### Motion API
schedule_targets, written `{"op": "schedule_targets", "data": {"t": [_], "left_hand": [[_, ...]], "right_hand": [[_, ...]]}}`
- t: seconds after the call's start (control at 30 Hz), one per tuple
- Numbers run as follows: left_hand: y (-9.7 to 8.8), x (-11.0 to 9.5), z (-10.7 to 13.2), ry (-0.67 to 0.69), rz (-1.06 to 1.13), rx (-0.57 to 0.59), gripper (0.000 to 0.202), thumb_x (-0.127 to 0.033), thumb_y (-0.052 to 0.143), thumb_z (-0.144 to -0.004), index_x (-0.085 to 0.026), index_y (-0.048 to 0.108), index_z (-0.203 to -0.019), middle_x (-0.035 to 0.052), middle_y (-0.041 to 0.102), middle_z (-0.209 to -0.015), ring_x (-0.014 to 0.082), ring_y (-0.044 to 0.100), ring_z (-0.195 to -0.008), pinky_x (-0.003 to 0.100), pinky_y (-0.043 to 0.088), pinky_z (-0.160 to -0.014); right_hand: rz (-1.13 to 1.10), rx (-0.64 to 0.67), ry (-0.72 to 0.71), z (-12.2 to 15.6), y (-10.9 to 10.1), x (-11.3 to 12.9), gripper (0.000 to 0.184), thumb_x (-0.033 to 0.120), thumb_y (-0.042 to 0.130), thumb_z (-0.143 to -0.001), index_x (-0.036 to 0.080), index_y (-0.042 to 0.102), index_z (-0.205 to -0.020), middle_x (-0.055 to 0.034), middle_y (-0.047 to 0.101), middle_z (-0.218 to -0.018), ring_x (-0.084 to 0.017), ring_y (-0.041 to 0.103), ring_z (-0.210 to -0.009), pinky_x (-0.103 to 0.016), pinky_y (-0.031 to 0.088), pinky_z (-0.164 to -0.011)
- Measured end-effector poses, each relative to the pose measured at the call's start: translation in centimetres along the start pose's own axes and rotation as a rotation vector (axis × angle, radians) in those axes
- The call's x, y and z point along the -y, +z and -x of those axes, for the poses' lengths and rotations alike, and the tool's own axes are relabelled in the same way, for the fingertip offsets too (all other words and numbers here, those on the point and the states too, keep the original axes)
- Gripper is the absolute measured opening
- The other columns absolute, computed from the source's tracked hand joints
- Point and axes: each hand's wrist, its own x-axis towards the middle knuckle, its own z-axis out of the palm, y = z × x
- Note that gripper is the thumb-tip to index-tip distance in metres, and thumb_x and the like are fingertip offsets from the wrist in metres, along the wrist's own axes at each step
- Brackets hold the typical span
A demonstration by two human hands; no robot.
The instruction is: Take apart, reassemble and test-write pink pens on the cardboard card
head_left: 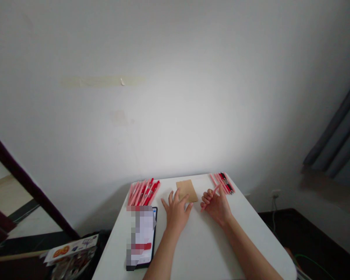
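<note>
My left hand [176, 210] hovers over or rests at the near edge of a tan square of card or paper [188, 188], its fingers spread and nothing in them. To the right, my right hand [217, 206] is curled around a slim pink pen [215, 190], whose ends show past the fingers. A group of pink and black pens [223, 183] lies side by side just beyond that hand. On the far left of the table, several pink and red pens [143, 192] are laid close together.
A phone [145, 237] with a lit, partly blurred screen lies left of my left forearm on the white table [204, 249]. The table's far edge meets a pale wall [192, 97]. Below at the left stands a dark bin or bag [75, 260] with printed packaging. A grey curtain [338, 144] hangs at the right.
</note>
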Motion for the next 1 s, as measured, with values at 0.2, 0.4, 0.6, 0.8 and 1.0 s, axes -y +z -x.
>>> {"op": "schedule_targets", "data": {"t": [0.2, 0.4, 0.6, 0.8, 1.0], "left_hand": [[0.0, 0.0, 0.0, -0.007, 0.005, 0.016, 0.037, -0.049, 0.050, -0.085, -0.044, 0.057, -0.121, 0.0007, 0.042, -0.146, 0.0339, 0.031, -0.136, 0.074, 0.012, -0.107], [-0.2, 0.0, 0.0, -0.018, 0.016, 0.026, 0.036, -0.049, 0.050, -0.086, -0.044, 0.058, -0.120, 0.0010, 0.042, -0.146, 0.0338, 0.031, -0.136, 0.075, 0.012, -0.106], [-0.2, -0.1, 0.0, -0.026, 0.036, 0.042, 0.037, -0.049, 0.050, -0.085, -0.044, 0.058, -0.121, 0.0009, 0.042, -0.147, 0.0332, 0.030, -0.137, 0.074, 0.010, -0.107], [-0.2, -0.3, -0.2, -0.034, 0.055, 0.073, 0.038, -0.045, 0.053, -0.084, -0.043, 0.057, -0.122, 0.0013, 0.041, -0.147, 0.0324, 0.029, -0.137, 0.072, 0.009, -0.109], [0.2, -0.4, -0.6, -0.029, 0.072, 0.056, 0.034, -0.042, 0.056, -0.083, -0.043, 0.060, -0.117, 0.0000, 0.046, -0.143, 0.0313, 0.031, -0.135, 0.073, 0.010, -0.108]], "right_hand": [[0.086, -0.107, -0.038, -0.5, -0.5, -0.4, 0.041, 0.060, 0.062, -0.077, 0.019, 0.061, -0.078, 0.0042, 0.048, -0.060, -0.008, 0.041, -0.050, -0.023, 0.036, -0.049], [0.153, -0.269, -0.115, -1.1, -1.2, -0.8, 0.028, 0.033, 0.071, -0.074, 0.020, 0.063, -0.097, 0.0006, 0.058, -0.072, -0.009, 0.049, -0.052, -0.023, 0.040, -0.044], [0.375, -0.248, -0.241, -1.6, -2.4, -1.2, 0.026, 0.027, 0.075, -0.066, 0.021, 0.063, -0.089, 0.0039, 0.054, -0.065, -0.008, 0.047, -0.053, -0.021, 0.042, -0.045], [0.815, -0.291, -0.426, -2.0, -3.0, -0.8, 0.028, 0.041, 0.075, -0.064, 0.020, 0.068, -0.083, 0.0034, 0.054, -0.067, -0.009, 0.048, -0.054, -0.023, 0.042, -0.049], [1.239, -0.308, -0.572, -1.7, -2.9, -0.2, 0.026, 0.039, 0.069, -0.071, 0.022, 0.072, -0.091, -0.0046, 0.065, -0.082, -0.018, 0.059, -0.070, -0.033, 0.048, -0.064]]}}
